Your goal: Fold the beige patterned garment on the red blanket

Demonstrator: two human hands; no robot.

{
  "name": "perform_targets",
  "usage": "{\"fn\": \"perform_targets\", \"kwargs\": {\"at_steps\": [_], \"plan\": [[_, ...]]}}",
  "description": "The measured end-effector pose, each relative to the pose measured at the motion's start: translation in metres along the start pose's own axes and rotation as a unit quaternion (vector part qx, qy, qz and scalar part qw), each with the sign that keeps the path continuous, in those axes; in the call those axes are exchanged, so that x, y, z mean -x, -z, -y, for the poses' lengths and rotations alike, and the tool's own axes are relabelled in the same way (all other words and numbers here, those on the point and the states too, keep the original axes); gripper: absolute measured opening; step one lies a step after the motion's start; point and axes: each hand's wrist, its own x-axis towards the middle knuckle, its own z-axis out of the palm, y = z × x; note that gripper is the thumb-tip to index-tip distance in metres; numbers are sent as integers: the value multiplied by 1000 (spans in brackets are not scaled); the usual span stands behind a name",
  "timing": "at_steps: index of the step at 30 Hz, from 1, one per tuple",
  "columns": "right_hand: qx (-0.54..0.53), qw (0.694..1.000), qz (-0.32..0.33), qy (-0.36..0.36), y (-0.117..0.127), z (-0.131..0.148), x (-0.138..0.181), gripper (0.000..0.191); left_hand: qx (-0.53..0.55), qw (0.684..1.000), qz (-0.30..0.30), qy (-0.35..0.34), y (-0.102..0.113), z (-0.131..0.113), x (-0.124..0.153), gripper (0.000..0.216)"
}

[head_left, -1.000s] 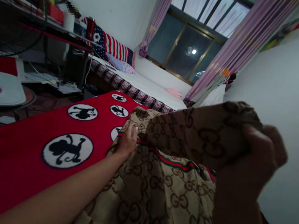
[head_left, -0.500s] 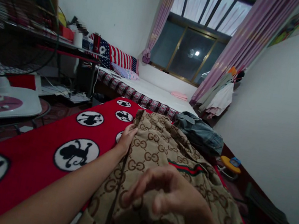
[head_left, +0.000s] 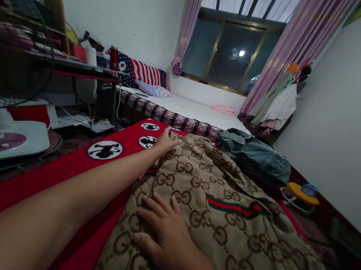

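Its raised section now laid down, the patterned garment (head_left: 230, 225) lies on a red blanket (head_left: 85, 248) under our open right hand (head_left: 167, 237), our left hand (head_left: 165, 143) (grip unclear) apart at its far corner.

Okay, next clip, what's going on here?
A person has both bare hands on a brown patterned cloth spread over a red blanket. The left hand is at its far left edge; whether it grips is unclear. The right hand lies palm down nearer the camera, fingers spread.
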Motion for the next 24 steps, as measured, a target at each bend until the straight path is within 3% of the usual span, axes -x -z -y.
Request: {"fn": "perform_targets", "kwargs": {"at_steps": [5, 11, 14, 18, 24], "plan": [[-4, 1000, -17, 6, -5, -3, -1, 50, -98, 995, 31, -14, -29, 6, -42, 82], [-43, 999, -30, 12, -6, -5, 0, 49, -164, 981, 95, -41, -48, 39, -49, 78], [-45, 998, -33, 11, -6, -6, 0, 52, -208, 968, 115, -74, -51, 40, -43, 71], [-46, 998, -39, 14, -6, -9, -1, 50, -271, 953, 102, -94, -47, 20, -26, 64], [-96, 991, -87, 26, -10, -18, -6, 32, -354, 904, 138, -194, -16, -3, 31, 40]]}}
